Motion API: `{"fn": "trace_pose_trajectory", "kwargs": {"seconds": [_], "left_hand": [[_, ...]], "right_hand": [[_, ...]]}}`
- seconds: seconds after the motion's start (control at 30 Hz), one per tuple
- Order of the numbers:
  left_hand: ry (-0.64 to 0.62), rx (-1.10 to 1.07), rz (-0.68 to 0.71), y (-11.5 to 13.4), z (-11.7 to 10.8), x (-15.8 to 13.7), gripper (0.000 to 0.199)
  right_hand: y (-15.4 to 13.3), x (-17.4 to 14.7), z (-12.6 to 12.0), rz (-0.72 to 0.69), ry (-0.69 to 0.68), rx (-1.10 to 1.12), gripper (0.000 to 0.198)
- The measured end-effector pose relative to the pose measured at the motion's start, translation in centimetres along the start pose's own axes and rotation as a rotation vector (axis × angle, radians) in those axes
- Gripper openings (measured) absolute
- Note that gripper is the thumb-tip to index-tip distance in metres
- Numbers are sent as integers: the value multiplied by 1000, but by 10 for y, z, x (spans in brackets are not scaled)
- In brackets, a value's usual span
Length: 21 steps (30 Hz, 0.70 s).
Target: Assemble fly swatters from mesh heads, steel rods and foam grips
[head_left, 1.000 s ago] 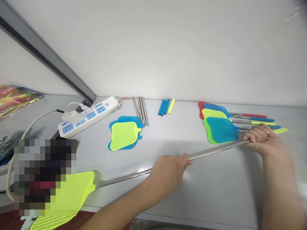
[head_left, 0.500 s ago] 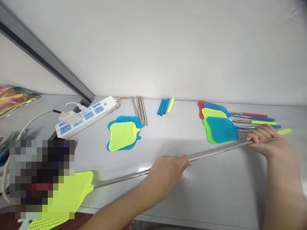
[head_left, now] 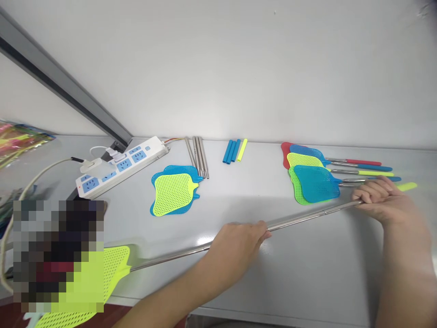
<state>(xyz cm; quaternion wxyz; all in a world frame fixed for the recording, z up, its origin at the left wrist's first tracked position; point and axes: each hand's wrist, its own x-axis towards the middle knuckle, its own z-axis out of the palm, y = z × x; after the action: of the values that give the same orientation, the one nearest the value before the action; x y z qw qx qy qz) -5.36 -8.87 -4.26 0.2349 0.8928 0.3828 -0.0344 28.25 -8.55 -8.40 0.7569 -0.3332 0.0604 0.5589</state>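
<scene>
A telescopic fly swatter with a yellow-green perforated head (head_left: 118,262) is stretched out slantwise over the table's front, head at lower left. My left hand (head_left: 237,246) is closed around the middle of its metal rod. Farther right, my right hand (head_left: 377,196) grips the rod's far end, and its fingers hide that end. Just behind my right hand lies a pile of shorter fly swatters (head_left: 317,184) with red, blue, yellow and green heads. Loose swatter heads (head_left: 173,195), blue with a yellow one on top, lie beyond my left hand.
Several metal rods (head_left: 200,157) lie near the wall, beside blue grip sleeves (head_left: 231,151) and one yellow sleeve (head_left: 242,150). A power strip (head_left: 123,168) with plugged-in cords sits at the left. Plastic-wrapped items (head_left: 23,139) lie at the far left. A pixelated patch covers part of the lower left.
Almost nothing differs. The view has shifted very slightly, with things at the left a little farther left; both hands keep their hold on the rod.
</scene>
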Motion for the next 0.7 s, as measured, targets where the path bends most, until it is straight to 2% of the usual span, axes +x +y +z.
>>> {"fn": "trace_pose_trajectory", "kwargs": {"seconds": [0.7], "left_hand": [[-8, -31, -10, -2, 1, -1, 30]], "right_hand": [[-2, 4, -5, 6, -4, -11, 28]]}}
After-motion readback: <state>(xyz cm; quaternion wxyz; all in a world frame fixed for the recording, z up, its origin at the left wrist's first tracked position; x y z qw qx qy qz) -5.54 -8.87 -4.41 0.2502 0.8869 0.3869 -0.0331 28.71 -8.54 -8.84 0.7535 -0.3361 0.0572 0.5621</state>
